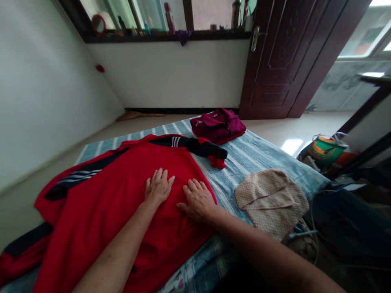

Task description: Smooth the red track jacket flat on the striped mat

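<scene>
A red jacket (131, 183) with dark, white-striped sleeves lies spread out on a blue striped bedsheet (235, 179). My left hand (159, 187) rests flat on the middle of the red cloth, fingers stretched out. To its right, my right hand (198, 199) also presses flat on the jacket, close to its right edge, with the thumb apart. The right sleeve (207, 148) is bent outward beyond the hands, its red cuff on the sheet. The left sleeve (79, 175) hangs toward the lower left. Neither hand grips anything.
A folded maroon garment (218, 124) sits on something red at the far edge. A beige textured cloth (271, 199) lies to the right. A white cable (313, 232) and a green-orange bag (326, 148) are beyond it. A dark red door (277, 61) stands behind.
</scene>
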Action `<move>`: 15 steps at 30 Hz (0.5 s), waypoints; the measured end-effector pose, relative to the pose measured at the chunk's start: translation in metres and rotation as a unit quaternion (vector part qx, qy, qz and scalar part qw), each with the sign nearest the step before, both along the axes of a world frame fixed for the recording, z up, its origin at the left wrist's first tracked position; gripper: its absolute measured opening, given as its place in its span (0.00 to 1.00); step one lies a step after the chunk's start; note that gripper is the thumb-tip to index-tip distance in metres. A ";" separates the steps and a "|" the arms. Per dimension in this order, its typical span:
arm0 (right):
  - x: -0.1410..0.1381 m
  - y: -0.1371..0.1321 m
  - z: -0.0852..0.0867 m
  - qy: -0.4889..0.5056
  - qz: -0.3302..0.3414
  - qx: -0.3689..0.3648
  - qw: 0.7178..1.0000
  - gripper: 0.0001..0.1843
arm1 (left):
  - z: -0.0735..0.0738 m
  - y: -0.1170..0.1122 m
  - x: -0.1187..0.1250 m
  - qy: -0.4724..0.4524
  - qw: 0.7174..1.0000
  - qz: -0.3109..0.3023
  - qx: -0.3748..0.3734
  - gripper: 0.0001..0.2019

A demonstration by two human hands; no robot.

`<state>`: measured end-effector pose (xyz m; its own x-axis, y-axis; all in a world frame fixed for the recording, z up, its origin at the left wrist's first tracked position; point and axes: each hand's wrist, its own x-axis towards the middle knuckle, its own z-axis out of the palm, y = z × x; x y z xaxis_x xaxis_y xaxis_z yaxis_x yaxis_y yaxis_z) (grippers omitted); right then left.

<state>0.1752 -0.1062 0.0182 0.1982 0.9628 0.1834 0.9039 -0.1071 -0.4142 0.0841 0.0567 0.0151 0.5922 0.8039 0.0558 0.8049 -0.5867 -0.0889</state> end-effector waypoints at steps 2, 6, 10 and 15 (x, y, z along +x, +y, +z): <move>-0.001 -0.003 0.001 0.001 -0.010 0.006 1.000 0.31 | 0.002 -0.006 -0.001 0.000 1.000 -0.004 0.003 0.28; 0.000 -0.009 -0.002 0.016 -0.017 -0.008 1.000 0.32 | 0.004 -0.022 -0.002 0.004 1.000 -0.028 -0.007 0.29; 0.001 -0.011 -0.007 0.024 -0.017 -0.009 1.000 0.31 | 0.001 -0.033 -0.003 0.018 0.999 -0.031 -0.037 0.29; 0.001 -0.010 -0.006 0.019 -0.023 -0.004 1.000 0.30 | -0.003 -0.034 -0.002 0.015 0.999 -0.025 -0.036 0.28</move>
